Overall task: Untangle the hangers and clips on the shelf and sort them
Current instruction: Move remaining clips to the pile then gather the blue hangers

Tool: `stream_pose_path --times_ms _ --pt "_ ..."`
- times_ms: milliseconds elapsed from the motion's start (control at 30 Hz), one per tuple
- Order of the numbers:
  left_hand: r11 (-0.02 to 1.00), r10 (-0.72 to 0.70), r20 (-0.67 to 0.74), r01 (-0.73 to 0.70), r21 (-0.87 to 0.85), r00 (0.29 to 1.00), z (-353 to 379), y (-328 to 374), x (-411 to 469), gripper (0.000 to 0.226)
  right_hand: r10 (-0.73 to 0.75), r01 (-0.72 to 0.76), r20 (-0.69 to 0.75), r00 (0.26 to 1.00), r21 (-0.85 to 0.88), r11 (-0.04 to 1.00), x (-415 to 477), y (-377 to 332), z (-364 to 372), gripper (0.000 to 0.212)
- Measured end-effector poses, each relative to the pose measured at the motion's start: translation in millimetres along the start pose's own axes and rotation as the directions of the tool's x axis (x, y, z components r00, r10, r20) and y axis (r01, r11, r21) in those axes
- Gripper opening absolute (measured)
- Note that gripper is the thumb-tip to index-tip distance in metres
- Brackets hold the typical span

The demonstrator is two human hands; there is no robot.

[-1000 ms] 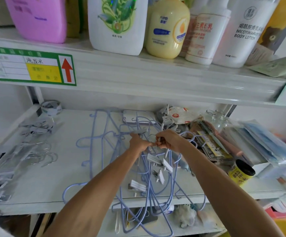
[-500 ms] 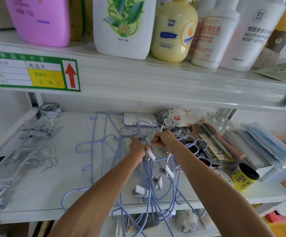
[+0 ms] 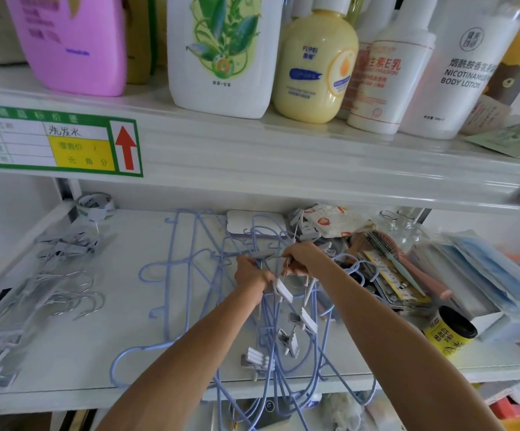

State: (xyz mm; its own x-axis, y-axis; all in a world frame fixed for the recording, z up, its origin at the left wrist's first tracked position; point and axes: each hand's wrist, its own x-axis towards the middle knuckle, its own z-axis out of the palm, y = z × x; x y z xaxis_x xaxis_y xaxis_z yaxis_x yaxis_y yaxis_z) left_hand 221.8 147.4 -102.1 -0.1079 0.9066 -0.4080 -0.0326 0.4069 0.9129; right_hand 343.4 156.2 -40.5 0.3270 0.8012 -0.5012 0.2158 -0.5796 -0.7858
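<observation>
A tangle of pale blue wire hangers (image 3: 190, 275) lies across the middle of the white lower shelf (image 3: 128, 362), some hanging over its front edge. Several white clips (image 3: 283, 290) dangle among the wires. My left hand (image 3: 249, 272) grips a bunch of blue wires at the centre of the tangle. Beside it, my right hand (image 3: 305, 259) pinches a thin metal clip hanger stem within the same knot. A separate pile of metal clip hangers with silver hooks (image 3: 65, 293) lies at the shelf's left.
A tape roll (image 3: 95, 206) sits at the back left. At the right are a hairbrush (image 3: 389, 247), packets (image 3: 485, 275), a patterned cloth (image 3: 333, 219) and a yellow black-lidded jar (image 3: 448, 331). Lotion and shampoo bottles (image 3: 221, 51) stand on the upper shelf.
Both hands have stayed together in the knot. A white clip now hangs just below my hands. The view has tilted slightly down.
</observation>
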Motion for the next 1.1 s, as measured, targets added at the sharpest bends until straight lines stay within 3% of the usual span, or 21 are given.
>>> stream_pose_path --times_ms 100,233,367,533,633,767,833,900,1000,1100 --pt "0.999 -0.021 0.003 0.021 -0.045 1.000 -1.4 3.4 -4.1 0.057 -0.029 0.032 0.018 0.999 -0.141 0.990 -6.0 -1.7 -2.7 0.036" --pt "0.997 -0.022 0.008 0.023 -0.080 1.000 -4.1 5.5 -6.8 0.058 -0.052 0.061 0.066 0.996 -0.142 0.988 -6.2 -0.8 -6.2 0.031" --pt "0.993 -0.031 -0.026 0.028 -0.112 0.999 -5.0 3.5 -7.1 0.055 -0.135 0.136 0.019 0.991 -0.069 0.988 -6.8 1.6 -8.9 0.018" --pt "0.991 0.012 -0.042 -0.018 -0.132 0.999 -3.3 0.7 -3.4 0.040 -0.128 0.125 0.007 0.992 0.152 0.980 -1.9 -4.4 -11.7 0.029" --pt "0.998 0.031 -0.007 -0.032 -0.052 0.999 -3.7 -1.3 3.9 0.039 -0.173 0.170 -0.011 0.985 0.239 0.956 -4.6 -8.4 -19.0 0.033" --pt "0.994 0.033 0.128 -0.045 0.095 0.991 -13.0 16.7 -5.1 0.022 -0.233 0.191 0.121 0.965 0.286 0.939 -21.0 -8.0 -26.8 0.034" --pt "0.981 0.036 0.105 -0.056 0.187 0.994 -22.9 29.5 -12.4 0.018 -0.226 0.171 0.188 0.956 0.268 0.948 -27.8 -8.2 -21.3 0.036" --pt "0.960 0.070 0.032 -0.076 0.269 0.997 -40.9 43.3 -17.5 0.031 -0.221 0.146 0.244 0.944 0.293 0.945 -34.0 -9.8 -7.7 0.036" --pt "0.980 0.111 0.070 -0.121 0.156 0.991 -74.0 64.0 -35.3 0.032 -0.263 0.106 0.367 0.892 0.396 0.912 -48.9 -16.8 28.0 0.037" --pt "0.997 0.077 0.149 -0.079 0.009 0.986 -111.5 71.7 -47.5 0.040 -0.288 0.123 0.465 0.837 0.352 0.928 -71.0 -24.1 85.5 0.042"
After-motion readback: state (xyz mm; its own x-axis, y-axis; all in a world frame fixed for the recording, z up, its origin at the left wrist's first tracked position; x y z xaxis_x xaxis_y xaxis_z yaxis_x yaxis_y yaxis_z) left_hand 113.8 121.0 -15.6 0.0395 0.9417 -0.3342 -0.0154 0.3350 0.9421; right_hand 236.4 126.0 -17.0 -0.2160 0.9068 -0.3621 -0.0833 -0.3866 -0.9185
